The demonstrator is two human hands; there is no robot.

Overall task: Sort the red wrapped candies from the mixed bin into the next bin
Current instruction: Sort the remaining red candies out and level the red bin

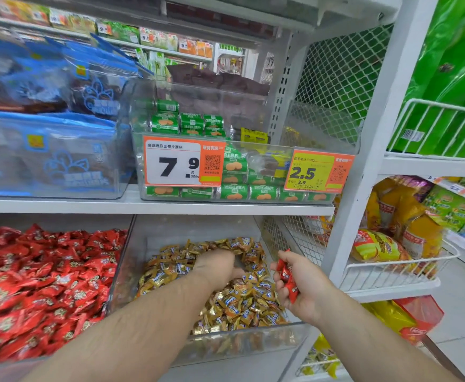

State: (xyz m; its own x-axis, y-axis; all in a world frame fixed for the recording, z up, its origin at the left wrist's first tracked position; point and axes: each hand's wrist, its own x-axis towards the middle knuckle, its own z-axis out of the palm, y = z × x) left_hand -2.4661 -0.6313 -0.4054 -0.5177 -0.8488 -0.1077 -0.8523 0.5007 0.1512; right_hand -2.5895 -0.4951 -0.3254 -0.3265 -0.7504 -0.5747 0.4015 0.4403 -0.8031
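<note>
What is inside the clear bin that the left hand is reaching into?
The clear bin holds a heap of gold wrapped candies. The left hand is dug into the heap, so its fingers and any red candies beneath it are hidden.

Green snack rolls (167, 124) are filling a clear bin behind a 7.9 price tag (183, 161); blue pouches (46, 153) are standing alongside, and yellow bags (377, 248) are lying in a white wire basket (391, 274).

Red candies (287, 277) (crinkly wrappers) in-hand.
</note>
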